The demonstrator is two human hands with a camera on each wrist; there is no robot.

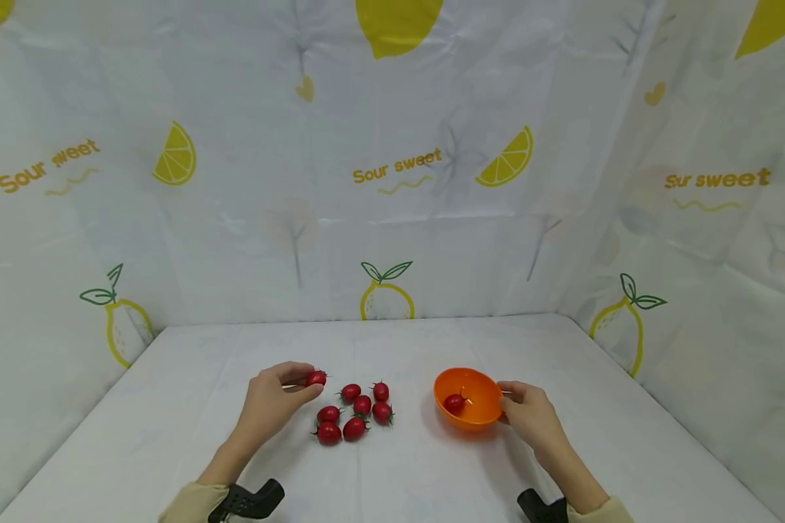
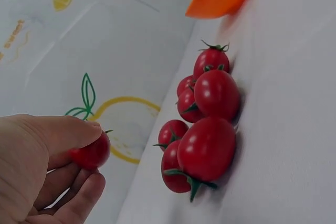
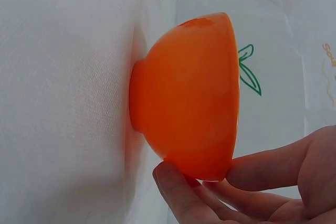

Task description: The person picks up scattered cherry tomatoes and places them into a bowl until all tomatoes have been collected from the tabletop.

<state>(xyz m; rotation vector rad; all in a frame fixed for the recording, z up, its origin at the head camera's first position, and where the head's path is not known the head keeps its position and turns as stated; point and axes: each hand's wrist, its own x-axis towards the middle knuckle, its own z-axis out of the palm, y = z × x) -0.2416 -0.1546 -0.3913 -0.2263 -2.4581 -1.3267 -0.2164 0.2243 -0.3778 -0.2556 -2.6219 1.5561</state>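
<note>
Between its thumb and fingers, my left hand [image 1: 272,401] pinches a cherry tomato [image 1: 316,378], held a little above the table at the left of a loose group. The same cherry tomato [image 2: 93,151] shows at the fingertips in the left wrist view. My right hand [image 1: 531,415] grips the right side of an orange bowl [image 1: 490,407], thumb near the rim and fingers under the outer wall. The bowl [image 3: 189,98] stands upright on its foot. One cherry tomato [image 1: 454,403] lies inside it.
Several red cherry tomatoes [image 1: 355,428] with green stems lie close together on the white-covered table [image 1: 392,479], between the left hand and the bowl. A white cloth with lemon prints [image 1: 392,218] hangs behind and at both sides. Each wrist carries a black strap-like device [image 1: 247,501].
</note>
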